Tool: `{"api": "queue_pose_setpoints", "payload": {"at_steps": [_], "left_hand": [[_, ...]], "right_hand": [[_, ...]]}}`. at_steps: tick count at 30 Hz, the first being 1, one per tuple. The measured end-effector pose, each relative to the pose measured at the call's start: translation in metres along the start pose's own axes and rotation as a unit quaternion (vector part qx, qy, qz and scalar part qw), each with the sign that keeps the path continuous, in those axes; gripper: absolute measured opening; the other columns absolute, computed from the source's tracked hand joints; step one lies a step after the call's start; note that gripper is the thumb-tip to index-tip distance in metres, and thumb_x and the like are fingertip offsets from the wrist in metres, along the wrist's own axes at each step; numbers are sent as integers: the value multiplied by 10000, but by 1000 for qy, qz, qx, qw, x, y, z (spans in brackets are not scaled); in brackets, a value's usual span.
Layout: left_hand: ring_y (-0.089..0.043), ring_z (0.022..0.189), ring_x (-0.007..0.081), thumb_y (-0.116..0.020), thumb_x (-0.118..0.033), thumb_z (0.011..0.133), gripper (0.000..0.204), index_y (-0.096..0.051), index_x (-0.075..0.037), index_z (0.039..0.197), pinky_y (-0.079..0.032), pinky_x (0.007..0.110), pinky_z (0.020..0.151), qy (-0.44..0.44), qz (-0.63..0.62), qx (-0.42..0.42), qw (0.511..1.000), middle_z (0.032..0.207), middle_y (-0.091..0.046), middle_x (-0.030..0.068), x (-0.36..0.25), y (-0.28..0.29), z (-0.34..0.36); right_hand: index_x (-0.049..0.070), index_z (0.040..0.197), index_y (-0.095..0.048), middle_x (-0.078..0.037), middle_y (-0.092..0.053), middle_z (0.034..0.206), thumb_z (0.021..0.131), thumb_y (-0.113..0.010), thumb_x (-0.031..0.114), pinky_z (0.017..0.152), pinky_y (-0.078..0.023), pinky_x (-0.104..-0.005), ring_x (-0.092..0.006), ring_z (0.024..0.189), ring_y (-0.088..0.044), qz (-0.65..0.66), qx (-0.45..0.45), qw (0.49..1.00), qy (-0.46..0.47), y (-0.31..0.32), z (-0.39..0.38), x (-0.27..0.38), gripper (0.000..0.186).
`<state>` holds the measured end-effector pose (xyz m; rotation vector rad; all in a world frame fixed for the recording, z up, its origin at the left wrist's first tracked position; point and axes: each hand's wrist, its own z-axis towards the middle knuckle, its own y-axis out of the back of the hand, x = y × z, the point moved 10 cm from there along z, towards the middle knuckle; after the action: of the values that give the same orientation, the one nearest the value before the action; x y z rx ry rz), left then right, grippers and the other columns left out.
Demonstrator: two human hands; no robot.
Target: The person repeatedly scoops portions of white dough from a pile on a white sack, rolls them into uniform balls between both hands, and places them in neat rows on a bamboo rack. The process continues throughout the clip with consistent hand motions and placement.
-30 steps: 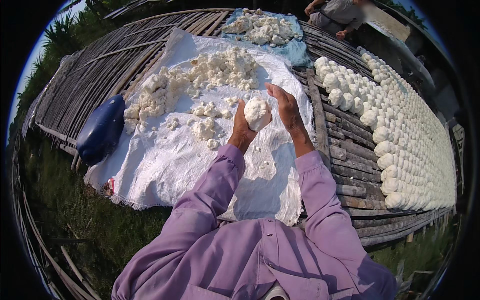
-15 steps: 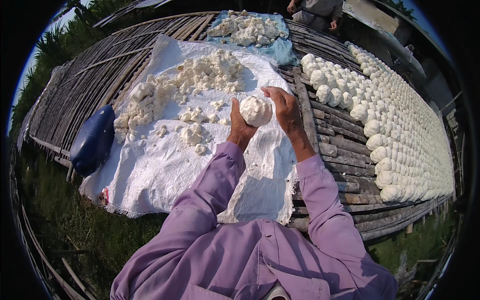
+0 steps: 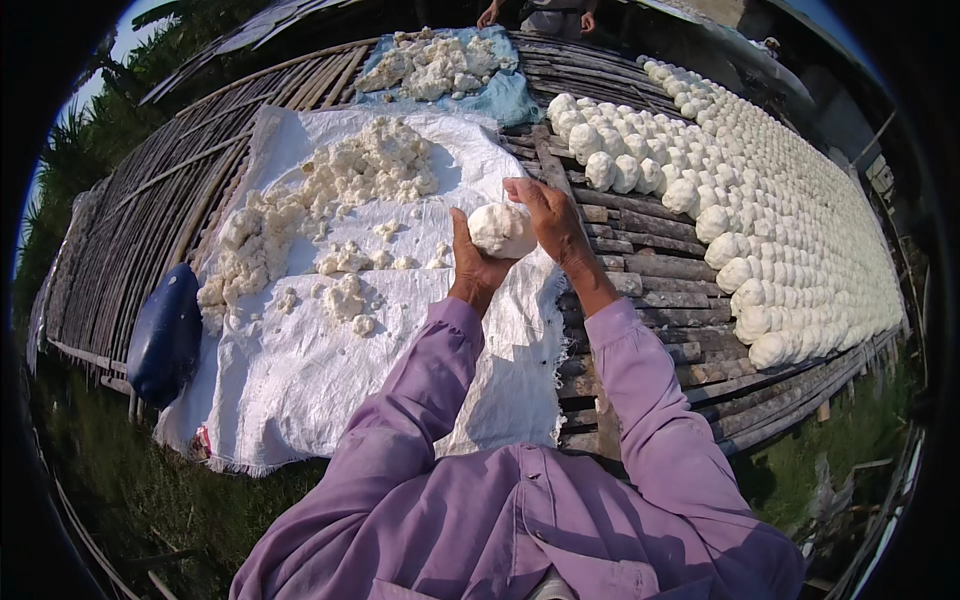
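A rough white ball of crumbly, dough-like stuff is held up in front of me over the white woven sheet. My left hand cups it from below and the left, thumb pointing up along its side. Against the ball's right side rests my right hand, its fingers bent over toward the top; part of its grip is hidden. Beyond the ball, a lumpy heap of the same white stuff spreads over the sheet, with smaller crumbs nearer to me.
Many rows of similar white balls cover the right side of the slatted bamboo platform. A dark blue rounded container lies at the left edge. Another white heap sits on blue netting at the far side, near another person.
My view has swung a little to the right, so the scene sits further left. The ball seems slightly turned in my hands, with the right hand closer against it.
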<state>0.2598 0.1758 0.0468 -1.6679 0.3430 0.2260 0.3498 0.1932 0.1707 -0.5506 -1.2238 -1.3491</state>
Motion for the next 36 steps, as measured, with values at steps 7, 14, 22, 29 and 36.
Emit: {"api": "queue_pose_setpoints", "payload": {"at_steps": [7, 14, 22, 29, 36], "left_hand": [[-484, 1356, 352, -449, -883, 834, 1097, -410, 5, 1477, -352, 560, 1149, 55, 41, 113, 991, 1471, -492, 195, 35, -46, 9], [-455, 1372, 393, -570, -825, 824, 1075, -334, -49, 1530, -340, 618, 1142, 8, 72, 45, 996, 1498, -452, 192, 37, -18, 34], [-525, 1300, 361, -534, -870, 804, 1131, -341, 1, 1500, -391, 540, 1119, 96, 106, 104, 984, 1425, -521, 193, 72, -49, 59], [-564, 1256, 350, -589, -839, 793, 1012, -453, -53, 1416, -428, 591, 1083, 52, 52, 34, 997, 1390, -538, 189, 77, -33, 92], [-508, 1335, 322, -559, -764, 883, 917, -422, -90, 1489, -383, 531, 1141, 65, 164, 103, 979, 1451, -525, 120, 100, -59, 122]], "right_hand": [[32, 1124, -707, -196, -708, 1003, 1031, -476, 372, 800, -535, -402, -310, 904, -700, -225, -76, 971, -23, 37, 5, -21, 422], [-33, 1251, -656, -217, -701, 1186, 1082, -407, 454, 992, -495, -384, -324, 1149, -665, -129, -5, 992, 0, 39, -3, -35, 572], [9, 1061, -692, -191, -714, 981, 1067, -418, 405, 807, -544, -423, -352, 901, -693, -180, -120, 975, 50, 83, 8, -27, 481], [-11, 1165, -677, -198, -694, 1173, 1052, -487, 326, 982, -485, -456, -371, 1141, -638, -141, -66, 987, 39, 94, 17, -55, 403], [18, 1118, -690, -175, -724, 1061, 1013, -534, 388, 823, -540, -423, -370, 948, -694, -239, -174, 951, 87, 130, 30, -61, 415]]}}
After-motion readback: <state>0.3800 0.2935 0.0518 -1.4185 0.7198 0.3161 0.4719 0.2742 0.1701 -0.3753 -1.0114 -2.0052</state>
